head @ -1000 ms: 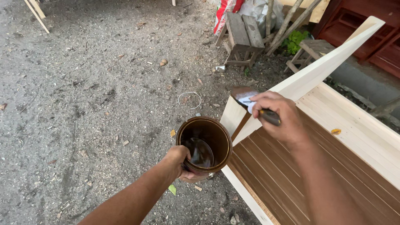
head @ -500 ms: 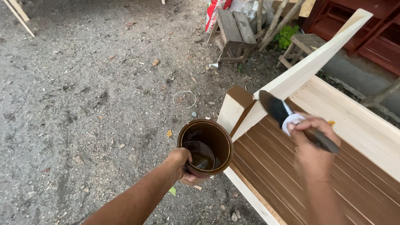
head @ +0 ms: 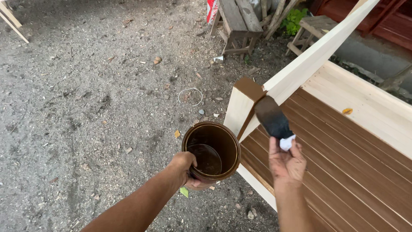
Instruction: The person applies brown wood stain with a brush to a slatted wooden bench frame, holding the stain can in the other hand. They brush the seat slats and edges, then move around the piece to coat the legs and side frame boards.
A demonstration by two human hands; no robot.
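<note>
Spreading across the left is bare gravel ground (head: 86,99) littered with wood chips, with plenty of free room there; the left hand (head: 185,168) comes in from below, its fingers clenched around the side of a stain-coated can (head: 212,150) that holds a low pool of dark brown stain; just right of the can stands the corner post (head: 241,105) of a pale wooden bench (head: 365,107), its top cap already brown; the right hand (head: 286,161) grasps a wide brush (head: 272,117), handle wrapped in white cloth, bristles lying against the angled rail beside that post; by my judgement the work is partway: the slatted seat (head: 343,172) is stained brown, while the post's faces, the sloping rail and the broad board on the far right remain raw pale wood; a stool (head: 236,21) and scrap timber crowd the top edge, well apart from the hands; the bench's near edge sits close to the can, so room narrows between them
</note>
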